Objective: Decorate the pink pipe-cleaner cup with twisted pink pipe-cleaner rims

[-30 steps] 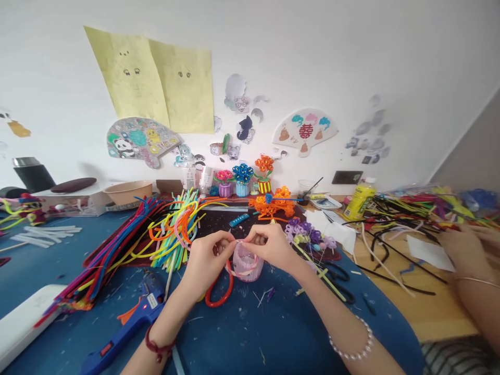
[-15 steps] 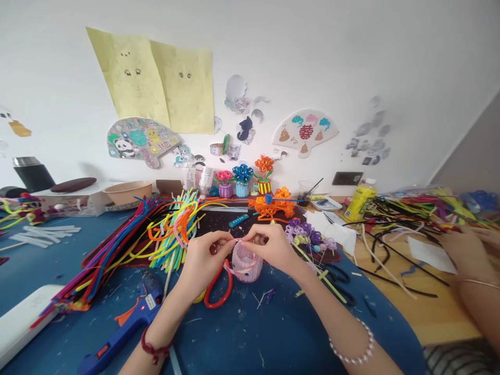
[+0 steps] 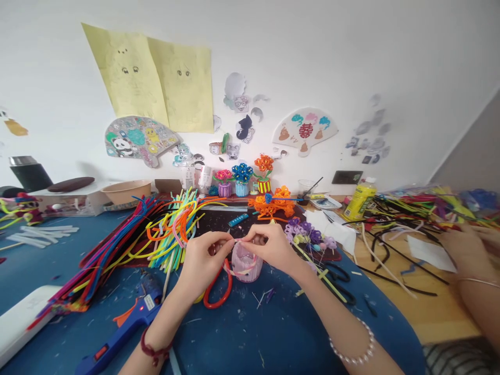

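A small pink pipe-cleaner pot [image 3: 246, 265] stands on the blue table [image 3: 273, 333] in front of me. My left hand [image 3: 203, 260] pinches a pink pipe cleaner at the pot's rim from the left. My right hand [image 3: 271, 247] pinches the same strand from the right, fingers closed over the rim. A loose end of the pink strand curls around the pot's front. Beneath my left hand lies a red loop [image 3: 219, 294], probably scissor handles.
A blue glue gun [image 3: 125, 325] lies at front left. A heap of coloured pipe cleaners [image 3: 148, 234] spreads left of the pot. Purple flowers [image 3: 308, 234] and black scissors [image 3: 339, 276] lie right. Another person's hands [image 3: 464, 245] work at far right among black stems.
Both hands stay pinched on the strand at the pot's rim; they and the pot have shifted very slightly. The view dipped a little.
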Action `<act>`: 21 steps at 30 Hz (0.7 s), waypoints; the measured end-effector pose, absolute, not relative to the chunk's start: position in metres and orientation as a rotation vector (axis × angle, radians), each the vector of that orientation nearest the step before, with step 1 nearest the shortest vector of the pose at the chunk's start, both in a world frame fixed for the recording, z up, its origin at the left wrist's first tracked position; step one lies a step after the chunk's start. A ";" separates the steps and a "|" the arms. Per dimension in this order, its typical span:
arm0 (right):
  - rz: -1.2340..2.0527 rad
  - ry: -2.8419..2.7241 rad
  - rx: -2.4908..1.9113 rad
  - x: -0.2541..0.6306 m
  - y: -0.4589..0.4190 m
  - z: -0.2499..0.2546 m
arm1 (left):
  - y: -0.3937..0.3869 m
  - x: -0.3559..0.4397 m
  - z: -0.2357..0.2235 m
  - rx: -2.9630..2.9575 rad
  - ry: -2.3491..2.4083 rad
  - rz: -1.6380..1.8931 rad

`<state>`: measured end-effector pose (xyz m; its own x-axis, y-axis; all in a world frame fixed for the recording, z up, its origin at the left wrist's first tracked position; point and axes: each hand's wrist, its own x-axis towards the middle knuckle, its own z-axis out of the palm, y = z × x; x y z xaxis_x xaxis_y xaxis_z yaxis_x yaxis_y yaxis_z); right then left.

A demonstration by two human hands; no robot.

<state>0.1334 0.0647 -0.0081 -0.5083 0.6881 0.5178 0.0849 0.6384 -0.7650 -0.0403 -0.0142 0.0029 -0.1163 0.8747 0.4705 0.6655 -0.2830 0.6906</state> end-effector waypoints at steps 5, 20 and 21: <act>0.866 -1.985 -0.616 0.133 0.065 -0.007 | -0.015 -0.040 0.004 1.945 1.727 1.344; 0.862 -2.011 -0.650 0.134 0.062 -0.006 | -0.014 -0.041 0.001 2.013 1.700 1.349; 0.858 -2.010 -0.656 0.134 0.061 -0.006 | -0.014 -0.041 0.001 2.015 1.698 1.351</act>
<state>0.1337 0.0612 -0.0060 -0.5157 0.7034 0.4892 0.1335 0.6300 -0.7651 -0.0409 -0.0137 0.0009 -0.0648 0.8561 0.5128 0.6921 -0.3316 0.6411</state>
